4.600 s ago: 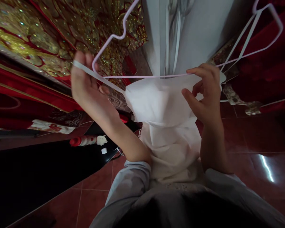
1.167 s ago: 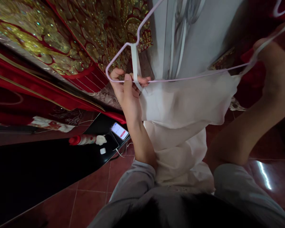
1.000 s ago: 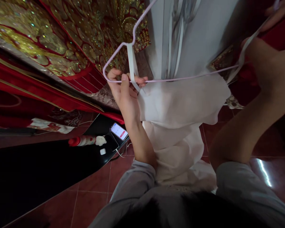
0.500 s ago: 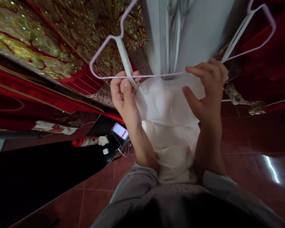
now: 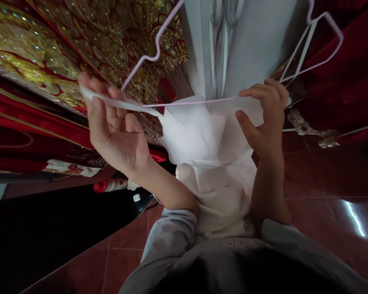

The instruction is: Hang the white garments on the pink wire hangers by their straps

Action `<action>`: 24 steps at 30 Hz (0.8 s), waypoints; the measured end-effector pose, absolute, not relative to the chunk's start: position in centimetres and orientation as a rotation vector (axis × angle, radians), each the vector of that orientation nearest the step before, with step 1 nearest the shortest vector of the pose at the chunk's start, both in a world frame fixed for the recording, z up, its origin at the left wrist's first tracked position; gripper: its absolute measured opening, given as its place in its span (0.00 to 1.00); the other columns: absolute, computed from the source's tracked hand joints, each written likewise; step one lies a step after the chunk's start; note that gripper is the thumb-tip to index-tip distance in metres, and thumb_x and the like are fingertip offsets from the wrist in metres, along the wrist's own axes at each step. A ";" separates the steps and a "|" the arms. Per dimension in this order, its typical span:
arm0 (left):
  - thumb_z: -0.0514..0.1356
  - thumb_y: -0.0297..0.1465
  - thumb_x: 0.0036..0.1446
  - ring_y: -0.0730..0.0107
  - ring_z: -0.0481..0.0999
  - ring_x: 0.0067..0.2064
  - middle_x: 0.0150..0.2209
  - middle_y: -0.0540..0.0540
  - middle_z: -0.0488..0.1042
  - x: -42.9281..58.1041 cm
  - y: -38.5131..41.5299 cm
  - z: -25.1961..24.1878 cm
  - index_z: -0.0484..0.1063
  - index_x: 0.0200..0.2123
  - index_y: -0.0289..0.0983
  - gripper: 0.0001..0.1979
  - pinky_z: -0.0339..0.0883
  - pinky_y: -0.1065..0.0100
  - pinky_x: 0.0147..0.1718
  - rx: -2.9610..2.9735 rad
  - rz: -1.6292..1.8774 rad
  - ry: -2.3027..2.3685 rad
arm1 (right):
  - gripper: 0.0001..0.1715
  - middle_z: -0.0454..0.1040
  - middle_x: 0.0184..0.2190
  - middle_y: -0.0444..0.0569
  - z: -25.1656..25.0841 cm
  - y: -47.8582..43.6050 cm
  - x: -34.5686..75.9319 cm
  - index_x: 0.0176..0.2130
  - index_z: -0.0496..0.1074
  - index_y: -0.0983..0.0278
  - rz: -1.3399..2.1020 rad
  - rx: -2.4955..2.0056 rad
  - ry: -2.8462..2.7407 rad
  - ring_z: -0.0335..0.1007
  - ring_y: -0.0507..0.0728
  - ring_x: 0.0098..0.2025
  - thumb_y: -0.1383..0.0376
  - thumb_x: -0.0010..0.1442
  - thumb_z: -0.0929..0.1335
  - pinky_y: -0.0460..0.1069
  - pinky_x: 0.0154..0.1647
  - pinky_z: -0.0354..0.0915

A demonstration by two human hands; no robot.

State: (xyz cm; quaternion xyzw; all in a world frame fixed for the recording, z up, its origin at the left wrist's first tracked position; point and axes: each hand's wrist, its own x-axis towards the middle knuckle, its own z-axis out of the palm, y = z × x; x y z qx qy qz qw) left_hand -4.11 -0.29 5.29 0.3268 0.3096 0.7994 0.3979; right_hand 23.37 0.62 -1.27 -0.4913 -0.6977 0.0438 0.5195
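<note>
A lilac clothes hanger (image 5: 334, 57) spans the view, its hook end beyond the top edge. White garment cloth (image 5: 193, 130) with thin straps hangs at its lower bar, down toward my lap. My left hand (image 5: 116, 126) pinches a white strap (image 5: 131, 105) between thumb and fingers, stretched leftward across the hanger's left end. My right hand (image 5: 265, 114) lies over the right part of the bar, fingers bent around it and thumb apart; its grip is partly hidden. On the right, another strap (image 5: 303, 51) is looped over the hanger.
Red and gold sequined garments (image 5: 43, 49) hang at the left, with red cloth (image 5: 355, 77) at the right. A black table (image 5: 79, 216) at lower left bears a red-capped bottle (image 5: 110, 185) and a small white case (image 5: 136, 197). Below is red tiled floor (image 5: 319, 228).
My left hand has moved left and up, drawing the strap out past the hanger's left end. The garment's left edge has shifted left. My right hand has barely moved.
</note>
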 end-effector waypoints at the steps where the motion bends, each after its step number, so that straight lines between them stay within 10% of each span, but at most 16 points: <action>1: 0.49 0.27 0.75 0.68 0.70 0.65 0.58 0.50 0.75 -4.3 -0.1 4.9 0.73 0.49 0.40 0.13 0.64 0.77 0.21 0.791 2.099 0.742 | 0.17 0.74 0.49 0.50 -1.2 0.7 23.4 0.51 0.72 0.50 0.096 -1.181 -1.666 0.60 0.66 0.65 0.55 0.62 0.68 0.71 0.72 0.53; 14: 0.53 0.35 0.73 0.58 0.81 0.48 0.45 0.40 0.82 1.3 0.0 1.3 0.78 0.43 0.38 0.14 0.61 0.72 0.21 1.048 1.802 0.838 | 0.24 0.72 0.56 0.48 -1.4 -0.1 23.2 0.58 0.69 0.48 0.128 -1.117 -1.766 0.58 0.66 0.69 0.55 0.63 0.68 0.71 0.73 0.53; 20: 0.54 0.31 0.73 0.64 0.82 0.41 0.39 0.43 0.82 2.8 0.0 2.0 0.73 0.37 0.38 0.10 0.61 0.73 0.21 0.989 1.837 0.790 | 0.38 0.59 0.67 0.43 -1.0 2.0 25.4 0.66 0.62 0.44 0.062 -0.855 -1.315 0.59 0.59 0.68 0.51 0.59 0.72 0.51 0.51 0.71; 24: 0.51 0.27 0.73 0.66 0.81 0.37 0.39 0.42 0.82 3.0 0.1 1.7 0.73 0.36 0.38 0.13 0.61 0.73 0.22 0.991 1.834 0.757 | 0.20 0.77 0.39 0.46 0.7 3.5 27.4 0.48 0.79 0.61 0.320 -1.006 -1.333 0.71 0.49 0.36 0.70 0.54 0.70 0.47 0.37 0.65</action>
